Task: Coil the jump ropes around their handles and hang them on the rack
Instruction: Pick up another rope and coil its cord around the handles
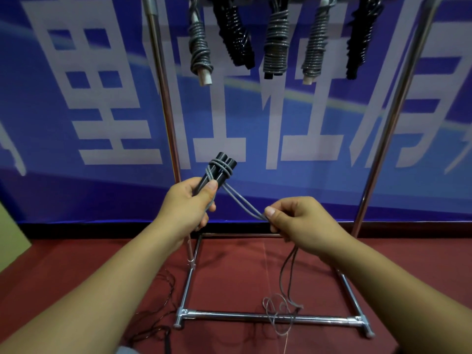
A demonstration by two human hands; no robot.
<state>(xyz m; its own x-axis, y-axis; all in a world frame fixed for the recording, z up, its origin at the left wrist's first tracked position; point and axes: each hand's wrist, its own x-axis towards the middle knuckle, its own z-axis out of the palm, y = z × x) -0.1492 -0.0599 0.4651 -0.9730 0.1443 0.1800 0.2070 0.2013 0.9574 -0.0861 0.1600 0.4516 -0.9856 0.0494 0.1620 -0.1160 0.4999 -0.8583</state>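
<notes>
Both forearms reach in from the bottom edge, and the left hand (187, 203) is wrapped round a pair of black cylindrical jump-rope handles (218, 169), thumb pressed on top, the two handles held side by side and tilted up and away toward the banner. Near their top ends a few turns of thin grey cord (221, 167) are already looped around both handles. From those turns a doubled strand runs down and to the right, straight into the right hand (298, 223), which pinches it between thumb and curled fingers just below the level of the left. Out of the bottom of that right hand the loose cord hangs down to the dark red floor (229, 277) and ends in a tangle (279, 315) lying across the front bar of the chrome tube rack (270, 318). Beyond the hands, the rack's two uprights rise on either side, and up at the top five coiled jump ropes hang in a row: grey on a white handle (200, 51), a black one (236, 38), grey on black (275, 44), another grey on white (315, 51), and a black one (361, 39) farthest right. Behind it all stretches a blue banner with large white characters (102, 103). Thin dark cords (158, 318) trail on the floor at lower left.
</notes>
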